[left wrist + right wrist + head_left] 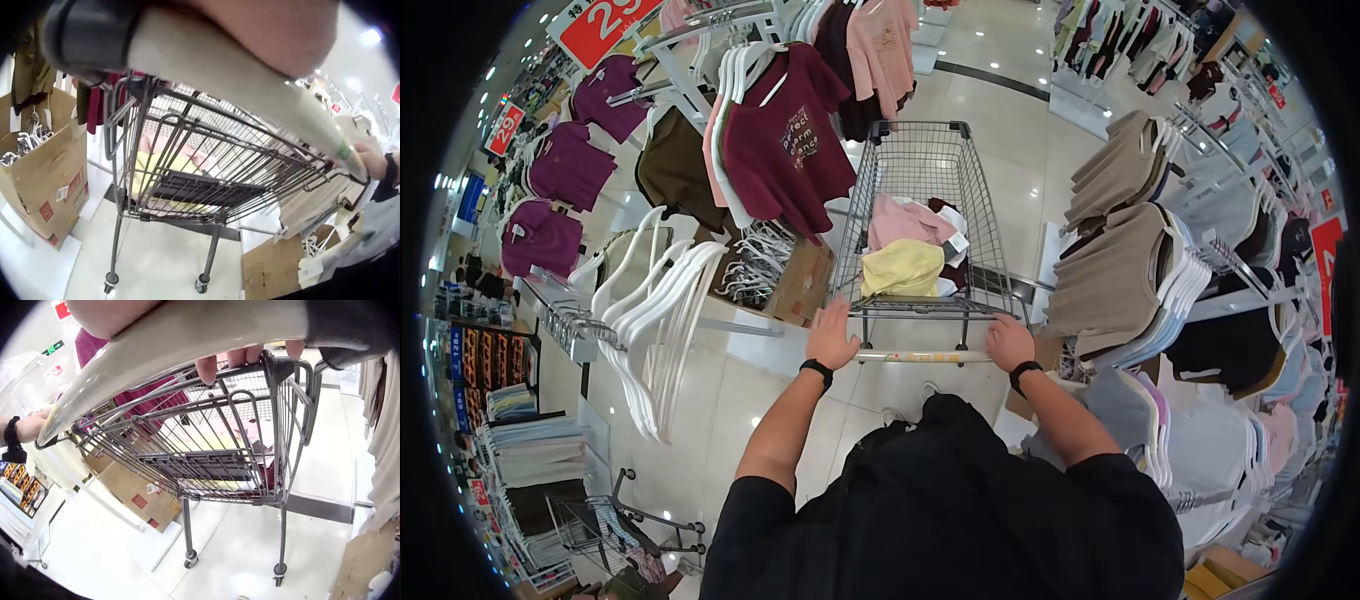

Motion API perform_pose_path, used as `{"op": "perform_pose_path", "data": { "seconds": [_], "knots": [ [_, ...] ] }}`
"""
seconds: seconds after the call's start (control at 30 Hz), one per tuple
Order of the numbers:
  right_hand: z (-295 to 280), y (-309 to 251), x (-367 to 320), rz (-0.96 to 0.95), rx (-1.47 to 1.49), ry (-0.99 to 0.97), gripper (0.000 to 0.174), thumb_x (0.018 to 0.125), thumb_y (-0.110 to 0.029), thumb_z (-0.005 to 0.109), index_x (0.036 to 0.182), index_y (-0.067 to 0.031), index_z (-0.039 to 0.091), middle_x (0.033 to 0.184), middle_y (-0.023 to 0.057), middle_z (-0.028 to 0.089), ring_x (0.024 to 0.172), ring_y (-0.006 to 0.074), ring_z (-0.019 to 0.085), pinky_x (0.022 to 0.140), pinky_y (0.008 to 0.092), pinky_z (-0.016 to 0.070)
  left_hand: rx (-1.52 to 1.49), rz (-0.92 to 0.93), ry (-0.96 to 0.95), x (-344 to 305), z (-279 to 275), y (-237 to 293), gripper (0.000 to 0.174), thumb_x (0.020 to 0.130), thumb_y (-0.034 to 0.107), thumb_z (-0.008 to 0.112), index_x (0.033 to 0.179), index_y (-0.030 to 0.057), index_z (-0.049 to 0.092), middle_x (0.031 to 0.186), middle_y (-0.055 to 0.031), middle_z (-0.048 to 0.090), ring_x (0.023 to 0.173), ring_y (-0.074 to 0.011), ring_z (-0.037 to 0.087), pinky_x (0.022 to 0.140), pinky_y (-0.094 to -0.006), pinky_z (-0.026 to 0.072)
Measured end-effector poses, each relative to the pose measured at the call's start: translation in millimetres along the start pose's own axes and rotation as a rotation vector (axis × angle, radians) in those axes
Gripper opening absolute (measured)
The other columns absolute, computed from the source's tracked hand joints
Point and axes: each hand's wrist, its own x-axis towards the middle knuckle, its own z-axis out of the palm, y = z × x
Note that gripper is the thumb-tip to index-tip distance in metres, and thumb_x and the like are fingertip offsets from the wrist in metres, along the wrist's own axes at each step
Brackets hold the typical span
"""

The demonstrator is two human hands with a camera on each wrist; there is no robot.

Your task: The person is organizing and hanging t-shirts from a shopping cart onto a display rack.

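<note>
The left arm (785, 430) is stretching forward, and the left hand (832, 337) is resting on the left end of the handle (925, 356), its fingers pointing ahead, straight and slightly spread. The right arm (1065, 415) is angling inward, and the right hand (1009, 343) is gripping the opposite end, its fingers curling over the bar, tips showing beneath it. The cart (988, 235) is standing directly ahead of the person, yellow cloth (902, 268) and pink cloth (903, 220) lying inside, the yellow nearer the handle. A carton (806, 285) is standing left of the cart.
</note>
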Motion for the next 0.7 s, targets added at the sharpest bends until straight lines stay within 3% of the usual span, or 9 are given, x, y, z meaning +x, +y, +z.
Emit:
{"op": "perform_pose_path", "data": {
  "seconds": [0.03, 0.07, 0.1, 0.2, 0.57, 0.7],
  "knots": [
    [0, 10, -4, -0.010, 0.004, -0.007, 0.014, 0.088, -0.020, 0.066, 0.092, -0.0078, 0.073, 0.128, 0.0123, 0.069, 0.119, 0.0317, 0.065, 0.100, 0.0464, 0.0519, -0.071, 0.103, -0.057, 1, 7, -5, 0.069, 0.088, 0.032, 0.064, 0.150, 0.0075, 0.047, 0.155, -0.0140, 0.050, 0.146, -0.0326, 0.043, 0.124, -0.0525, 0.0274],
    [0, 15, -4, -0.042, -0.023, -0.021, 0.015, 0.088, -0.020, 0.066, 0.093, -0.0080, 0.073, 0.130, 0.0130, 0.068, 0.121, 0.0325, 0.063, 0.101, 0.0470, 0.0513, -0.053, 0.088, -0.105, 1, 1, 1, 0.058, 0.088, 0.032, 0.064, 0.142, 0.0103, 0.056, 0.148, -0.0106, 0.058, 0.142, -0.0310, 0.049, 0.120, -0.0477, 0.0375],
    [-1, 15, -1, -0.080, -0.049, -0.034, 0.016, 0.088, -0.021, 0.065, 0.093, -0.0082, 0.074, 0.132, 0.0137, 0.067, 0.124, 0.0333, 0.061, 0.101, 0.0477, 0.0507, -0.047, 0.065, -0.095, 1, -1, 5, 0.058, 0.088, 0.032, 0.064, 0.142, 0.0103, 0.056, 0.148, -0.0106, 0.058, 0.142, -0.0310, 0.049, 0.120, -0.0477, 0.0375],
    [-4, 11, 6, -0.063, -0.050, -0.118, 0.018, 0.089, -0.022, 0.064, 0.094, -0.0087, 0.075, 0.137, 0.0148, 0.065, 0.130, 0.0334, 0.057, 0.102, 0.0464, 0.0512, -0.100, 0.026, -0.046, 2, -4, 13, 0.041, 0.090, 0.033, 0.064, 0.126, 0.0129, 0.069, 0.145, -0.0073, 0.062, 0.137, -0.0264, 0.055, 0.107, -0.0435, 0.0505],
    [-14, 13, 48, -0.082, -0.041, -0.119, 0.015, 0.087, -0.021, 0.063, 0.088, -0.0091, 0.073, 0.138, 0.0137, 0.063, 0.132, 0.0314, 0.056, 0.094, 0.0444, 0.0567, -0.068, 0.005, -0.050, 40, -4, 9, 0.045, 0.090, 0.035, 0.062, 0.129, 0.0124, 0.067, 0.143, -0.0090, 0.062, 0.136, -0.0263, 0.055, 0.106, -0.0429, 0.0511],
    [-16, 18, 68, -0.105, -0.074, -0.112, 0.016, 0.088, -0.022, 0.063, 0.087, -0.0096, 0.073, 0.138, 0.0122, 0.063, 0.132, 0.0309, 0.057, 0.094, 0.0445, 0.0568, -0.088, -0.002, -0.027, 55, -3, 12, 0.038, 0.090, 0.035, 0.063, 0.119, 0.0126, 0.073, 0.142, -0.0088, 0.063, 0.135, -0.0257, 0.056, 0.103, -0.0421, 0.0525]
  ]
}}
